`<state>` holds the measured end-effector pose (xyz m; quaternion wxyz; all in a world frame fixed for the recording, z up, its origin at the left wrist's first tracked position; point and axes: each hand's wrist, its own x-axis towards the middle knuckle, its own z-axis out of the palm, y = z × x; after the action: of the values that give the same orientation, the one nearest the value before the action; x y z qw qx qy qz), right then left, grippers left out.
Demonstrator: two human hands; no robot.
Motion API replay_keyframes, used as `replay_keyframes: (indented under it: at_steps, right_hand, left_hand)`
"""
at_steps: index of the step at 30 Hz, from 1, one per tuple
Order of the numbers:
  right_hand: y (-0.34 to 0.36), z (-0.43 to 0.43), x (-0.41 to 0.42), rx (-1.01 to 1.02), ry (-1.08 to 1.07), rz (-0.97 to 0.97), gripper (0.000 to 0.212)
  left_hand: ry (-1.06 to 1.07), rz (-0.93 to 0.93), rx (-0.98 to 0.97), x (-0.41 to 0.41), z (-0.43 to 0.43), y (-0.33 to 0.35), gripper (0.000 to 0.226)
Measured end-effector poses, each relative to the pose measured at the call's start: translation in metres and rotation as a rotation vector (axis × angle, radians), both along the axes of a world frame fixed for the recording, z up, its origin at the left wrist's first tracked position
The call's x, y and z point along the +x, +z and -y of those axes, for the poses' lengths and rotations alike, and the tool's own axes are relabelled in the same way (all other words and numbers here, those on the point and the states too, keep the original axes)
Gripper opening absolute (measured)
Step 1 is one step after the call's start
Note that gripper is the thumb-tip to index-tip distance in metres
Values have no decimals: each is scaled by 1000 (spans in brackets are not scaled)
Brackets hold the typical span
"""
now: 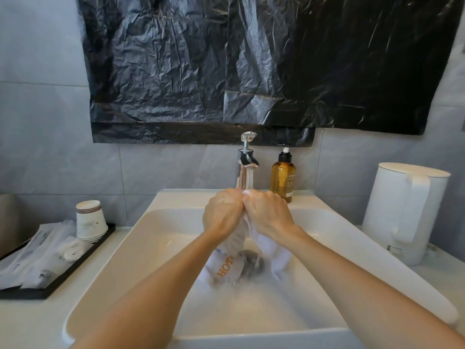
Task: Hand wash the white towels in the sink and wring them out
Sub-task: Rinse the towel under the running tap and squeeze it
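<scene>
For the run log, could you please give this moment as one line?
left hand: grips white towel | right hand: grips same towel | where: under faucet, above sink

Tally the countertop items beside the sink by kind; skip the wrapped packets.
Amber pump bottle: 1
White kettle: 1
Black tray: 1
Paper cup stack: 1 (the nested cups can't be counted)
Total: 4

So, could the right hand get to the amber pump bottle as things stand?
Probably yes: the amber pump bottle stands just behind the right hand, nothing between, though that hand grips the towel.
</scene>
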<state>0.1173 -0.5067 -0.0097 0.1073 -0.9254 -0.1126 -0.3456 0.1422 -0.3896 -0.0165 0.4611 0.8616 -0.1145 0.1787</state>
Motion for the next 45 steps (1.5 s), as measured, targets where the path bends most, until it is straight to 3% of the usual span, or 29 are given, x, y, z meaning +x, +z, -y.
replay_keyframes:
  at_steps: [2,4,8,11,14,16,19,21,22,25,28,32,36,41,45]
  right_hand:
    - [5,5,-3,-19,-41,-52,32]
    - [7,10,-3,136,13,-145,36]
    - [4,16,3,639,290,-416,21]
    - [0,22,7,770,235,-716,81]
    - [-5,22,12,727,148,-979,101]
    - [-5,20,13,815,170,-1095,106]
    - [6,22,15,1184,273,-1050,67]
    - [15,23,17,1435,316,-803,48]
    - [19,23,19,1468,306,-624,43]
    - [24,9,9,1257,250,-218,39]
    - [11,-12,0,1046,396,-268,43]
    - [-9,-29,1,842,192,-210,14]
    - [-9,-31,4,711,75,-125,23]
    - [-6,-22,6,385,16,-156,36]
    - [2,-14,-4,346,91,-89,37]
  left_hand:
    - [-2,56,114,-4,-2,-2,43]
    - [-4,124,154,-4,2,-1,29]
    - [-47,131,-99,1,2,6,39]
    - [12,115,-256,9,-8,9,38]
    - [81,-27,-468,13,-13,16,37]
    - [111,-127,-598,14,-14,20,40]
    - [114,-145,-594,16,-16,22,37]
    - [104,-142,-520,19,-15,20,35]
    - [97,-154,-501,18,-13,19,38]
    - [19,-254,-511,21,-8,15,40]
    - [-124,-244,-551,11,-1,13,31]
    - [-193,-216,-463,1,6,9,45]
    - [-114,-198,-391,6,5,2,47]
    - [116,-155,-156,9,8,-1,50]
    - [85,-69,-81,9,10,-6,53]
